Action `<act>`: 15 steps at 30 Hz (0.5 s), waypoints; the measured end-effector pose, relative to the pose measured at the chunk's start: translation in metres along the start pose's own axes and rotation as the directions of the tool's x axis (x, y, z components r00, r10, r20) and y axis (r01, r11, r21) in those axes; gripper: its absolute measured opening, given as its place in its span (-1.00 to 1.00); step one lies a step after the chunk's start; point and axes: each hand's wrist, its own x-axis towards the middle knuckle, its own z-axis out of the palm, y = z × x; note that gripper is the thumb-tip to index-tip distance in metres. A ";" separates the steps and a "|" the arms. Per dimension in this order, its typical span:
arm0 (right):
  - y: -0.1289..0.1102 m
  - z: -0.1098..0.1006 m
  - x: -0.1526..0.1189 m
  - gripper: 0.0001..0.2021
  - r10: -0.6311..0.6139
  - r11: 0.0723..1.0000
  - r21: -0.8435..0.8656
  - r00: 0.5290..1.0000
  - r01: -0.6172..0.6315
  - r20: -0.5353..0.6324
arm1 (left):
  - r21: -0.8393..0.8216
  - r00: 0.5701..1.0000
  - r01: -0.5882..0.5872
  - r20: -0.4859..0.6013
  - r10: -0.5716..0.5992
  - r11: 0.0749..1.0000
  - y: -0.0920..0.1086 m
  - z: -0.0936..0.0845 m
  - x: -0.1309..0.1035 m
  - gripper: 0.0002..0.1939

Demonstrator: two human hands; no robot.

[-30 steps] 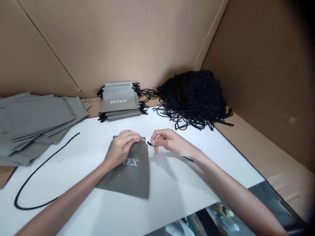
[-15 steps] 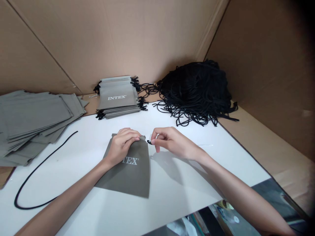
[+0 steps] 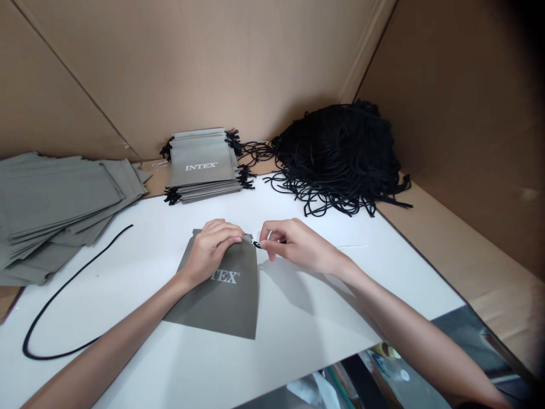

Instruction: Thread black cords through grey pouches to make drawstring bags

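Flat grey fabric bag [image 3: 234,307], centre of white desk [image 3: 170,369] — top edge gripped by left hand [image 3: 214,244]; right hand [image 3: 292,243] pinching black cord [image 3: 256,245] at one-o'clock corner, tassels unformed. Grey tasselled bags [image 3: 204,152] stacked, twelve o'clock; untasselled grey bags [image 3: 63,199], ten.

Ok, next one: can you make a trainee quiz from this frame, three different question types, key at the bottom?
1. True or false: the fingers of the right hand pinch black cord by a top corner of the grey bag.
2. Which pile sits farthest right? A) loose grey bags B) INTEX-printed stack C) black cord heap
3. Fill in: beside the left hand, the bag's visible print reads ____.
Key: 1 true; 2 C; 3 TEX
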 end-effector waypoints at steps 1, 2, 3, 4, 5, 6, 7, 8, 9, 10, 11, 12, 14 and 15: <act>0.000 -0.001 0.000 -0.88 0.000 1.000 -0.004 1.000 0.000 -0.005 | 0.003 1.000 0.000 0.000 0.000 1.000 0.000 0.000 0.000 -0.84; -0.001 -0.001 -0.001 -0.88 0.001 1.000 -0.006 1.000 -0.002 -0.015 | 0.004 1.000 0.000 -0.001 0.000 1.000 0.000 0.000 0.000 -0.84; -0.001 -0.002 -0.001 -0.88 0.002 1.000 -0.004 1.000 -0.002 -0.023 | 0.004 1.000 0.002 -0.001 -0.002 1.000 0.001 -0.001 0.000 -0.84; -0.001 -0.002 -0.001 -0.88 0.000 1.000 0.000 1.000 0.000 -0.029 | 0.004 1.000 0.001 0.000 -0.001 1.000 0.001 -0.001 0.000 -0.84; -0.002 -0.002 -0.002 -0.89 -0.003 1.000 0.004 1.000 0.003 -0.031 | 0.005 1.000 0.002 0.001 -0.002 1.000 0.001 -0.001 0.000 -0.83; -0.002 -0.002 -0.002 -0.89 -0.006 1.000 0.005 1.000 0.006 -0.029 | 0.005 1.000 0.003 0.004 -0.003 1.000 0.001 -0.001 0.000 -0.83; -0.002 -0.002 -0.002 -0.89 -0.007 1.000 0.004 1.000 0.007 -0.023 | 0.006 1.000 0.005 0.007 -0.005 1.000 0.001 -0.001 0.000 -0.83; -0.002 -0.002 -0.002 -0.89 -0.008 1.000 -0.002 1.000 0.008 -0.017 | 0.007 1.000 0.008 0.009 -0.008 1.000 0.001 -0.001 0.000 -0.83; -0.001 -0.001 -0.001 -0.89 -0.008 1.000 -0.009 1.000 0.008 -0.014 | 0.008 1.000 0.010 0.011 -0.010 1.000 0.001 0.000 0.000 -0.82; -0.001 -0.001 -0.001 -0.89 -0.010 1.000 -0.015 1.000 0.010 -0.014 | 0.009 1.000 0.010 0.011 -0.010 1.000 0.000 0.000 0.000 -0.82; -0.001 -0.001 -0.001 -0.89 -0.014 1.000 -0.020 1.000 0.013 -0.016 | 0.009 1.000 0.012 0.012 -0.012 1.000 0.000 0.000 0.000 -0.82; 0.000 0.000 0.000 -0.89 -0.017 1.000 -0.023 1.000 0.017 -0.017 | 0.009 1.000 0.013 0.012 -0.013 1.000 0.000 0.000 0.000 -0.82; 0.001 0.000 0.000 -0.89 -0.021 0.999 -0.029 1.000 0.020 -0.018 | 0.009 1.000 0.017 0.012 -0.017 1.000 0.000 0.001 0.000 -0.81; 0.001 0.000 0.000 -0.89 -0.022 0.999 -0.035 1.000 0.021 -0.018 | 0.010 1.000 0.019 0.014 -0.019 1.000 0.000 0.001 0.000 -0.81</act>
